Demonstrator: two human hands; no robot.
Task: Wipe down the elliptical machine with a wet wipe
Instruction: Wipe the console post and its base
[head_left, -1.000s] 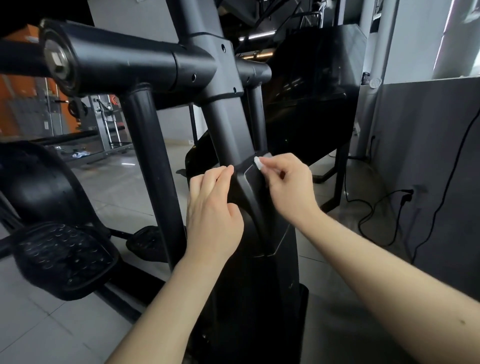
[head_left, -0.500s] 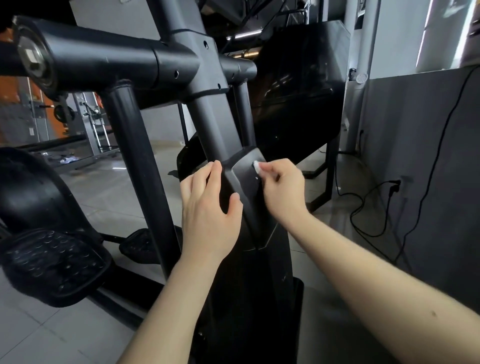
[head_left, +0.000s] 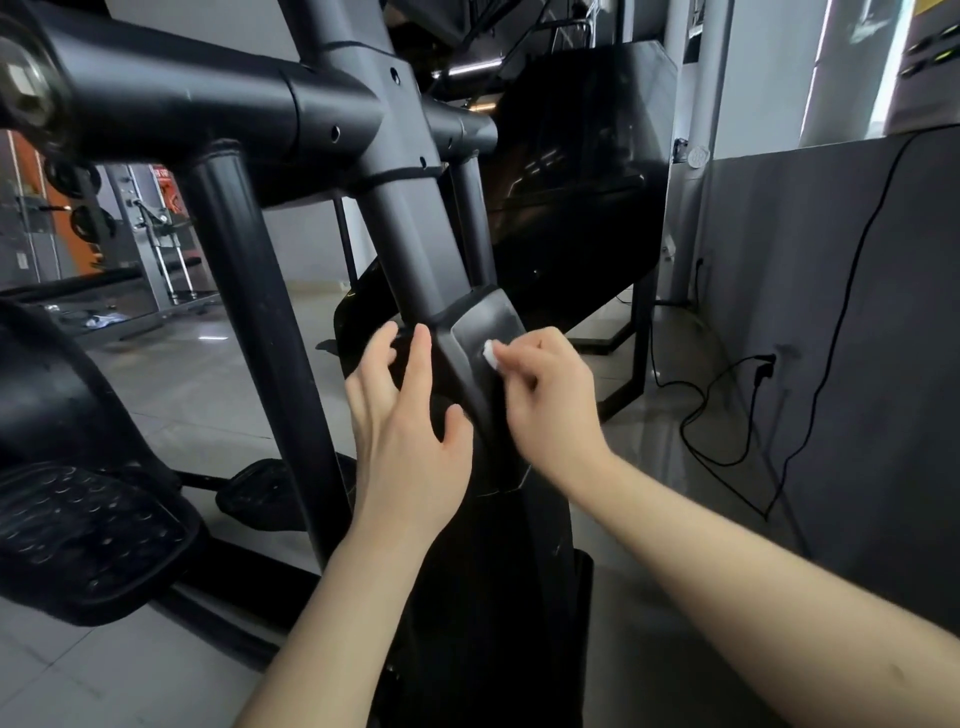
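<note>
the elliptical machine (head_left: 332, 119) fills most of the view: a thick black crossbar at the top, a slanted centre post (head_left: 410, 244) running down from it, and a swing-arm tube (head_left: 260, 332) just left of the post. a ribbed foot pedal (head_left: 88, 535) sits at the lower left edge of the frame, over the tiled floor (head_left: 197, 395). where the post meets the lower body there is a black plastic shroud (head_left: 488, 317), its long axis following the post, down and toward the camera. a dull smear on its upper face looks like wet streaking, though that is a judgement.

the left hand (head_left: 410, 441) is spread, fingers apart and lifted, thumb close to the shroud's left edge; whether the palm touches the machine i cannot tell. the right hand (head_left: 550, 405) is curled, fingertips pressed together and pinching a small white wet wipe (head_left: 490, 354), of which only a wad shows. the wipe lies against the right face of the shroud, just below its top rim.

the relation that matters: the unwiped length of the shroud lies below the wipe, along that slanted axis, and the right hand is already on it, so it is the nearer hand for the stroke. the likely next move is a drag along the shroud, with the left hand free to steady.

a black power cable (head_left: 727, 415) trails down the grey wall at right, well apart from both hands.
</note>
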